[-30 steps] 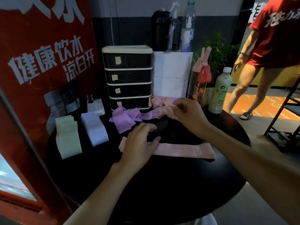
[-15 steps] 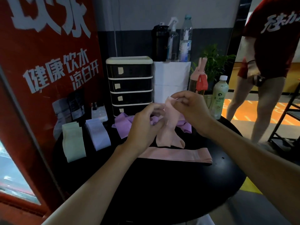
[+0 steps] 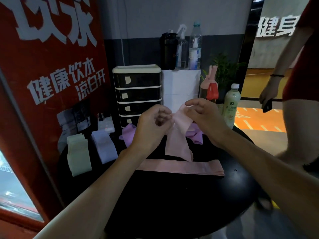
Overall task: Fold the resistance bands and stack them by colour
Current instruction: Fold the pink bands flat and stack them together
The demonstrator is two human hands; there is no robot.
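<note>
A pink resistance band (image 3: 178, 135) hangs in the air above the round black table (image 3: 172, 200). My left hand (image 3: 151, 128) and my right hand (image 3: 203, 116) both pinch its top edge, and its lower end droops toward the table. Under it a second pink band (image 3: 189, 167) lies flat and folded lengthwise. Loose purple bands (image 3: 128, 135) sit crumpled behind my hands. A folded pale green stack (image 3: 78, 154) and a folded lavender-white stack (image 3: 104, 147) rest side by side at the table's left.
A black drawer unit (image 3: 137, 94) and a white box (image 3: 181, 88) with bottles on top stand at the back. A green drink bottle (image 3: 231, 105) stands at the right rear. A red sign panel (image 3: 43, 83) borders the left. A person in red (image 3: 296, 83) stands at the right.
Both hands lifted a pink band from the pile at the back up off the table and now hold it higher by its top. The person in red has walked closer on the right.
</note>
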